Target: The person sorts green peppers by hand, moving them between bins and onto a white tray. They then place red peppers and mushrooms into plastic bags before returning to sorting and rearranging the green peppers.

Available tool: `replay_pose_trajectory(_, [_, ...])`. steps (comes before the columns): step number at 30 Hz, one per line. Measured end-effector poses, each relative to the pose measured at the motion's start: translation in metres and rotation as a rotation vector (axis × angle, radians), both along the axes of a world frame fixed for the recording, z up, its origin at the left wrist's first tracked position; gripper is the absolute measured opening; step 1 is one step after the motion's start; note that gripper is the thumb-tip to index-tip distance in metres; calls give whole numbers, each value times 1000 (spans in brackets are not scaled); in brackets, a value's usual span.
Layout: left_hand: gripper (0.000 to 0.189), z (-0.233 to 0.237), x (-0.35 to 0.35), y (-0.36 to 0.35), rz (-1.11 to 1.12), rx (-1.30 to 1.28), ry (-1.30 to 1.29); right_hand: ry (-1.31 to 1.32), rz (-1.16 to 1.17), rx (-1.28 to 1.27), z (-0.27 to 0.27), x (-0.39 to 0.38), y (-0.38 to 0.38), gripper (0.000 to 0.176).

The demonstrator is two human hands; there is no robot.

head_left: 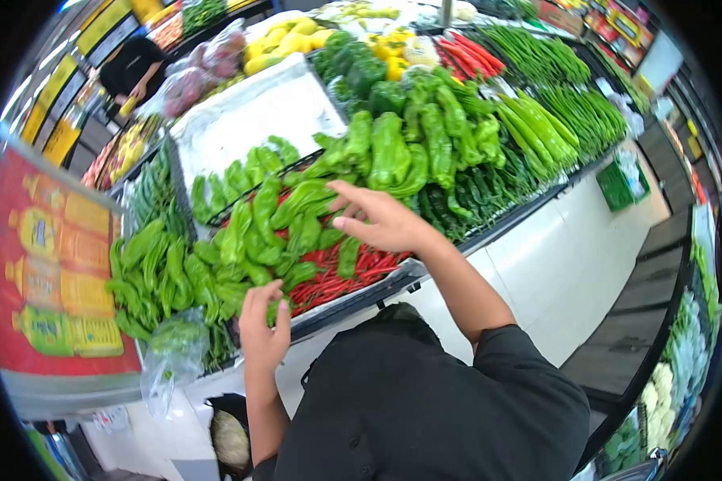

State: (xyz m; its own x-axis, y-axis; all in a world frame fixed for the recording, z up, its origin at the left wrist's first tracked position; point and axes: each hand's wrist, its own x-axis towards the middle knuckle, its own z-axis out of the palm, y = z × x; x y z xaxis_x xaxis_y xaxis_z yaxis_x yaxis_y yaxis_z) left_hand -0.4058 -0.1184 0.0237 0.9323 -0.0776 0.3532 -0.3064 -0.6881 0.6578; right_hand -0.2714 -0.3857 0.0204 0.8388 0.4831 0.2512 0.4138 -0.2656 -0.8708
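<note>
My right hand [389, 220] reaches over the vegetable stand with thumb and fingers apart. Its fingertips are right at the end of a long green pepper [301, 200]. Below lies a bed of red chillies [345, 276], partly covered by loose green peppers. At the front edge of the stand, my left hand [265, 325] is raised with the thumb spread from the fingers. Its fingertips overlap the heap of green peppers [237, 248] in this view, and nothing shows between them.
A white display tray [257, 112] sits behind the peppers. Dark green chillies [465, 196] and long light green peppers [541, 132] lie to the right. A clear plastic bag [172, 353] hangs at the front left corner. Another person [132, 72] stands at the far left.
</note>
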Motion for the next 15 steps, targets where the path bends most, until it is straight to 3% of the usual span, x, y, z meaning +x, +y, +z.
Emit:
replay_pose_trajectory(6, [24,-26,42,-118,-307,-217,219,124,118,194,-25,-10,-71,47])
replay_pose_trajectory(8, [22,-25,59,-151,-425,-182,274,227,119,166,-23,-12,-98,45])
replay_pose_trajectory(15, [20,-14,103,-202,-615,-86,336,108,-11,174,-41,6,-143,43])
